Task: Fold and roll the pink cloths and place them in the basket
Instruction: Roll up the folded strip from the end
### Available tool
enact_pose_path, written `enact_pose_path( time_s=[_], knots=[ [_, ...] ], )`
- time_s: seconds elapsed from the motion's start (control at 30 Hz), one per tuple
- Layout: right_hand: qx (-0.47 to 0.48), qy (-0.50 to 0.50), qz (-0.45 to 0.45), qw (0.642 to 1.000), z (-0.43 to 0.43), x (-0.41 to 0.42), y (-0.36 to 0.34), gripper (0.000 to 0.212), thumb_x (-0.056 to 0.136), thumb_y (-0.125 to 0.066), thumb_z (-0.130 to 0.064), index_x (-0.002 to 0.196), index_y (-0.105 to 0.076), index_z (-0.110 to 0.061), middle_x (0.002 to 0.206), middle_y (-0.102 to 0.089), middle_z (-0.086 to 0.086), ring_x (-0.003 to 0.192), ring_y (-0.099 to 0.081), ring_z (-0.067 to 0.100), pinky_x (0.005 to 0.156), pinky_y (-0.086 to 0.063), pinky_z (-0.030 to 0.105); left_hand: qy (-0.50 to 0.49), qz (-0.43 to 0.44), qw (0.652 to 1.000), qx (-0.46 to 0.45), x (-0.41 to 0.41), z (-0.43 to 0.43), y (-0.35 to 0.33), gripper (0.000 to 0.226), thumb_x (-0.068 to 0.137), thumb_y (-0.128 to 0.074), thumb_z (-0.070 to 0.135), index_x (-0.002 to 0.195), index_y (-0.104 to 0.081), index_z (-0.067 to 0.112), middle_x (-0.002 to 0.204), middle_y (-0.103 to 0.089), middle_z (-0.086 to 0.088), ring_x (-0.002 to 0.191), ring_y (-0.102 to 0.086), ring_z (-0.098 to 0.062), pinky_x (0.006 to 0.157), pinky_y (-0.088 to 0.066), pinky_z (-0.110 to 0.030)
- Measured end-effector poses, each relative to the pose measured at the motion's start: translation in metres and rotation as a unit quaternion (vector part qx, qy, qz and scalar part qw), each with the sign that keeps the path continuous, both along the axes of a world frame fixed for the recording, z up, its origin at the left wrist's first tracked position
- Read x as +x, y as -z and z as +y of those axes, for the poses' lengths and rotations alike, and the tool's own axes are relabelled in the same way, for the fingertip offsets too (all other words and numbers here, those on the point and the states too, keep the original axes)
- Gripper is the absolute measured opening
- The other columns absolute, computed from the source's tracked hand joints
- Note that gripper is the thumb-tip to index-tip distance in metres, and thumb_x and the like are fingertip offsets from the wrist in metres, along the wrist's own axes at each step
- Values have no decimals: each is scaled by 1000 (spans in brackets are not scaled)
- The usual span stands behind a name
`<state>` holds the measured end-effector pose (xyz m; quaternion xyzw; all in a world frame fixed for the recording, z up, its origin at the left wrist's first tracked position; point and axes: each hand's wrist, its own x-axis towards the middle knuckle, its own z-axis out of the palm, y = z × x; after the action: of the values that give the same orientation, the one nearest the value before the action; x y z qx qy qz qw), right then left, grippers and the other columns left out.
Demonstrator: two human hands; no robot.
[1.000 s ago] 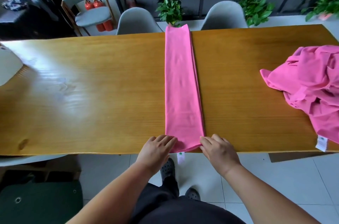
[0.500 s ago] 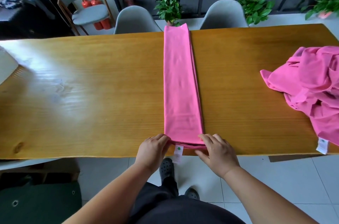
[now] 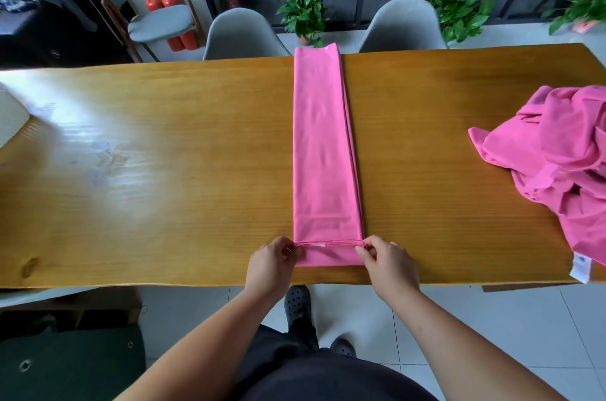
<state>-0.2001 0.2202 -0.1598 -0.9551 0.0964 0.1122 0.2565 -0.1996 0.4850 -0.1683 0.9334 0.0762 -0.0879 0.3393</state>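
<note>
A pink cloth (image 3: 323, 144), folded into a long narrow strip, lies across the wooden table (image 3: 164, 171) from its far edge to its near edge. The strip's near end is turned back over itself in a short flap. My left hand (image 3: 273, 261) pinches the left corner of that flap, and my right hand (image 3: 385, 258) pinches the right corner. A heap of crumpled pink cloths (image 3: 564, 164) lies at the table's right end, with a white label hanging over the edge. No basket is in view.
Grey chairs (image 3: 242, 36) stand along the table's far side, with potted plants (image 3: 305, 11) behind them. A white object (image 3: 11, 118) sits at the table's left edge. A dark green thing (image 3: 65, 364) lies on the floor at lower left.
Both hands took the strip's near end, which hung over the table edge, and turned it back onto the strip, making a short first fold.
</note>
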Motion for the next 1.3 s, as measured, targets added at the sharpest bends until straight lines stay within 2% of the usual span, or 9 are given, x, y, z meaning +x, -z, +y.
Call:
enact_pose_path(
  time_s=[0.3, 0.4, 0.5, 0.6, 0.73, 0.83, 0.93, 1.07, 1.3],
  knots=[
    [-52, 20, -4, 998, 14, 3, -5, 18, 99, -55, -53, 97, -60, -35, 87, -68, -11, 93, -57, 17, 65, -49, 33, 2, 41, 996, 82, 11, -11, -11, 23, 101, -58, 50, 93, -65, 29, 78, -69, 10, 74, -66, -20, 65, -49, -34],
    [-84, 10, -26, 996, 24, 0, -10, 16, 101, -55, -46, 97, -57, -31, 82, -67, -9, 97, -55, 19, 62, -47, 34, 18, 22, 991, 132, 12, -14, -14, 23, 102, -54, 52, 98, -59, 29, 75, -68, 7, 75, -66, -24, 74, -46, -37],
    [-89, 17, -41, 995, 29, 0, -10, 21, 100, -61, -43, 94, -46, -30, 87, -61, -6, 89, -56, 21, 59, -51, 35, 54, -10, 983, 176, 12, -14, -14, 24, 102, -55, 51, 102, -50, 28, 79, -65, 8, 72, -65, -23, 79, -46, -38],
    [-57, 52, -38, 996, 23, 2, -10, 29, 94, -70, -44, 92, -43, -33, 99, -49, -8, 82, -57, 20, 59, -51, 35, 95, -74, 976, 183, 12, -4, -11, 27, 94, -69, 48, 99, -54, 25, 91, -57, 7, 72, -59, -22, 70, -48, -40],
    [21, 103, -34, 994, 17, 4, -5, 29, 91, -79, -36, 81, -52, -31, 80, -54, -12, 71, -55, 11, 56, -41, 29, 235, -218, 917, 238, 16, 4, -4, 14, 88, -78, 20, 89, -64, 23, 95, -57, 3, 84, -51, -24, 69, -43, -39],
    [37, 120, -44, 991, 18, 3, -6, 23, 89, -81, -31, 79, -60, -32, 72, -57, -13, 66, -54, 6, 53, -39, 26, 290, -240, 894, 243, 14, 6, -3, 12, 90, -73, 15, 93, -70, 26, 99, -62, 8, 90, -54, -23, 73, -43, -38],
    [-50, -7, -115, 992, 12, 0, -7, 17, 87, -81, -23, 88, -68, -33, 87, -59, -15, 77, -56, 10, 56, -46, 29, 276, -236, 901, 235, 10, 11, -2, 10, 94, -73, 19, 100, -72, 27, 106, -66, 13, 92, -56, -20, 73, -44, -37],
    [-132, -202, -244, 939, 3, 1, 6, 33, 72, -83, 4, 94, -77, -21, 99, -67, -6, 86, -59, 22, 62, -48, 35, 279, -258, 898, 222, 1, 20, -5, 17, 95, -74, 25, 112, -74, 26, 120, -70, 16, 94, -60, -19, 73, -45, -36],
    [-197, -249, -284, 905, -4, -9, 17, 28, 88, -69, 4, 107, -73, -16, 111, -71, -3, 87, -56, 25, 68, -40, 38, 282, -251, 896, 233, -5, 22, -5, 30, 98, -65, 48, 117, -73, 27, 128, -69, 15, 92, -63, -18, 73, -49, -37]
  ],
)
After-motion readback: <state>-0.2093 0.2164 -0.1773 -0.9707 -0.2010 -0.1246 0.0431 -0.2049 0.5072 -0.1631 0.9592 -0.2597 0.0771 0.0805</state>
